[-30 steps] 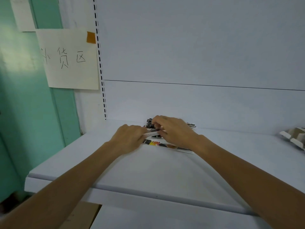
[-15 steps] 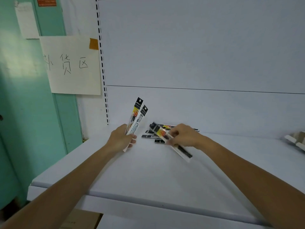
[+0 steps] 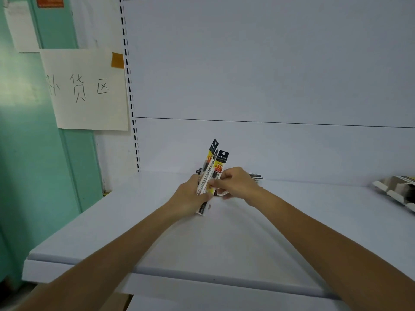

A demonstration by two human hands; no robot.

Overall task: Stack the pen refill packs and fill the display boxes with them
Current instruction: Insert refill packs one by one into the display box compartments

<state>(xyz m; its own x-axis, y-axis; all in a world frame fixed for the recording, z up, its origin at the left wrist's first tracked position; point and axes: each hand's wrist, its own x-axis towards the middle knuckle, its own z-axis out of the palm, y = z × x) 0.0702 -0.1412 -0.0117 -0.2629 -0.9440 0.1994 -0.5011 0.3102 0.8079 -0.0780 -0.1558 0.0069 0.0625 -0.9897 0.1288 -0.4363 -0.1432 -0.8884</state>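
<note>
Shop stockroom: white slotted retail shelf, handwritten restock sign, display box.

The display box at the right is cut off by the picture's edge, so only its near end and a few cardboard dividers show. The loose refill packs lying on the shelf are mostly hidden behind the right hand; only dark ends stick out, and their number cannot be told. The lower ends of the held refill packs vanish inside the left hand, and their small print is too fine to read. At the top left, a white sheet and an orange label are cropped and blurred. A brown cardboard piece below the shelf is mostly hidden.
</note>
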